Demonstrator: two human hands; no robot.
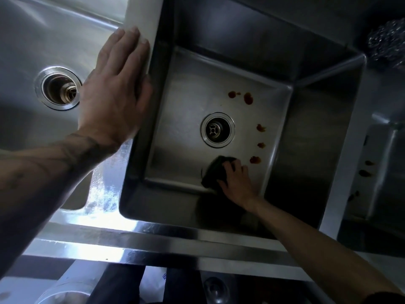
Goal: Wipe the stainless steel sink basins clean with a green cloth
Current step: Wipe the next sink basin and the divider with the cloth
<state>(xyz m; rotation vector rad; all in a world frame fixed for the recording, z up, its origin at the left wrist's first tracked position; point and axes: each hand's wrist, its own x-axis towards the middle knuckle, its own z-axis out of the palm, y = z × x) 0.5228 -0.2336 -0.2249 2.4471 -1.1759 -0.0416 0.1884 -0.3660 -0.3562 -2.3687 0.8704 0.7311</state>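
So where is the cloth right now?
Head view: the cloth lies on the floor of the right basin by its front wall, gripped by the right hand, below the drain and left of the reddish stains.

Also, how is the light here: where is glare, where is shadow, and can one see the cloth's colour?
Head view: glare whitens the front rim; the right basin is dark along its near wall, so the cloth under the right hand looks almost black, its green unreadable. Same view: the wide lens bows straight edges; the reddish stains are sharp.
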